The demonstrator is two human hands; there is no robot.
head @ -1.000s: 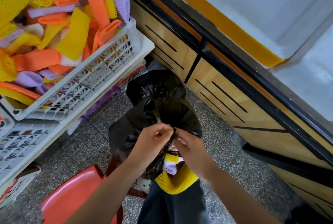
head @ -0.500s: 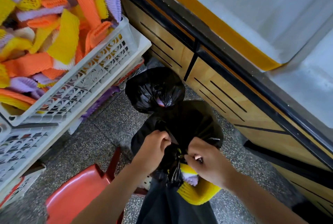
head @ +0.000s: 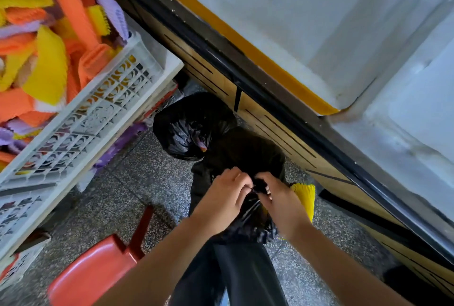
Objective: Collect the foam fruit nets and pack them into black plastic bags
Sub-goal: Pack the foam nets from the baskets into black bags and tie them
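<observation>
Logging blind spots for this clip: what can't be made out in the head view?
Head view:
Mouth of the near black bag: hidden by left hand and right hand gripping it.
Its contents: opaque plastic; only one yellow foam net shows.
White crate: cut by left edge, nets blurred.
Red stool: cut by bottom edge.

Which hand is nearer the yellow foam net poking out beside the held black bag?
Right. The right hand is right next to the yellow foam net; the left hand grips the black bag at its neck, on the far side from the net.
</observation>
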